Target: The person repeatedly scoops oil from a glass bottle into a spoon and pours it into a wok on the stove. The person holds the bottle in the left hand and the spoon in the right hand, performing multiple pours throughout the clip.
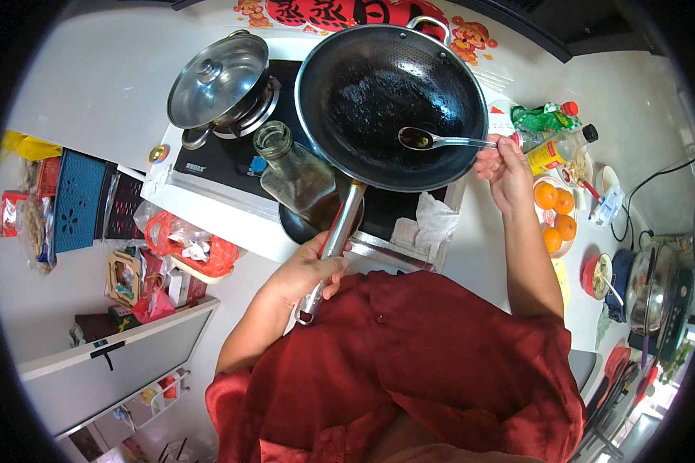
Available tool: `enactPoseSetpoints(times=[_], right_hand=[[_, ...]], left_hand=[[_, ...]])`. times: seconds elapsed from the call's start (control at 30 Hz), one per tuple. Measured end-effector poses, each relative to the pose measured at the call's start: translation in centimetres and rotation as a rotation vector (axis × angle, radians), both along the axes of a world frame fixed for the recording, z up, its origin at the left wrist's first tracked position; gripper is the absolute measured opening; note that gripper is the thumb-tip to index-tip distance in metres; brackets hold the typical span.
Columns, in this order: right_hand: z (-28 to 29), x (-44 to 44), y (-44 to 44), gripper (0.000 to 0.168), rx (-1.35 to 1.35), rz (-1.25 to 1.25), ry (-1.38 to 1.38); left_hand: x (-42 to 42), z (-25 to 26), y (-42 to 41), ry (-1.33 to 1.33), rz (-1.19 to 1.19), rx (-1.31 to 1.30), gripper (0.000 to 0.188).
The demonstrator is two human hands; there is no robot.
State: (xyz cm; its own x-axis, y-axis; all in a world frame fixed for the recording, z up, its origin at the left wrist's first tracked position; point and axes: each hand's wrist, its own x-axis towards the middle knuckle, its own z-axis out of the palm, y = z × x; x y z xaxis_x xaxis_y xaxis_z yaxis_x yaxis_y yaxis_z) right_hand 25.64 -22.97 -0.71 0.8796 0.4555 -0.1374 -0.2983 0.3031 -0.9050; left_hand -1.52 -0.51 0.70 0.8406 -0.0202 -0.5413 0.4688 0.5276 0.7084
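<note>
My left hand (313, 269) grips the long metal handle (347, 217) of a black wok (376, 98). The wok is tilted, so its dark, oily-looking inside faces me. In my right hand (507, 173) is the handle of a metal spoon (449, 141). The spoon's bowl, with a little dark liquid in it, hangs over the wok's lower right part. Left of the wok handle stands an open square glass jar (298, 179), partly hidden by the wok's rim. A dark round dish or pan (289, 223) shows around the jar's lower end.
A lidded steel pot (220, 87) sits on the left burner of the black gas hob (208, 165). Crumpled tissue (437, 214) lies at the front right. Along the right counter are bottles (556, 150), a plate of oranges (564, 226) and a red bowl (596, 276).
</note>
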Motion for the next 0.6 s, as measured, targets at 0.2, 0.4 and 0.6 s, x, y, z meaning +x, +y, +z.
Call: enactPoseSetpoints(times=[0.2,0.4,0.6], right_hand=[[1.1,-0.5,0.5,0.026,0.077,0.015,-0.108],[2.3,-1.0,1.4,0.026,0.133,0.019,-0.200],[4.1,-1.4,2.6,0.029,0.185,0.009,-0.294]], left_hand=[[0.0,-0.1,0.8,-0.020,0.003,-0.097,0.025],[-0.3,-0.5,1.1,-0.034,0.003,-0.159,0.026],[-0.3,-0.6,1.2,-0.045,0.002,-0.086,0.022]])
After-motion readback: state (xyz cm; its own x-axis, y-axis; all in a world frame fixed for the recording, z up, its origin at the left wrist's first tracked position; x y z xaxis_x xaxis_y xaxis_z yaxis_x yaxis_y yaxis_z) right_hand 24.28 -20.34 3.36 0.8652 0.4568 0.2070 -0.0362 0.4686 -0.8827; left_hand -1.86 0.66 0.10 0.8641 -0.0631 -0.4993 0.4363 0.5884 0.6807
